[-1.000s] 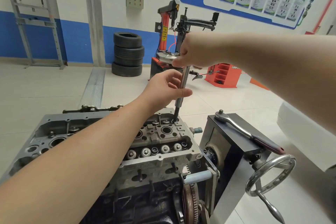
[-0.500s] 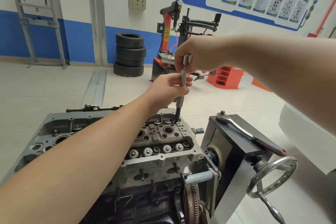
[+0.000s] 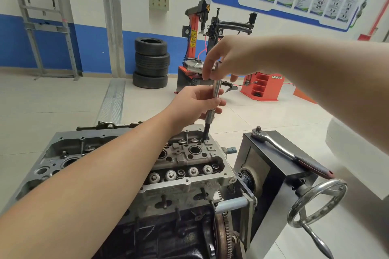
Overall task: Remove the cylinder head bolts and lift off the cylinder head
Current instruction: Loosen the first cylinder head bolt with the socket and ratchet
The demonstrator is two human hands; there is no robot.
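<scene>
While the cylinder head [image 3: 185, 160] sits bolted on the engine block at 6 o'clock, the left hand [image 3: 195, 103] curls round the middle of the upright extension bar [image 3: 212, 105]. Its dark tip enters a bolt hole at the head's 1 o'clock corner. At 12 o'clock the right hand [image 3: 229, 59] pinches the bar's top. At 3 o'clock a ratchet [image 3: 288, 153] lies on the stand [image 3: 273, 174].

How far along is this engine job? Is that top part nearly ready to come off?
Done: the ratchet lies aside on the stand. In hand: left hand and right hand hold an extension bar standing in a corner bolt hole. Left: the cylinder head still sits on the block, unlifted.
</scene>
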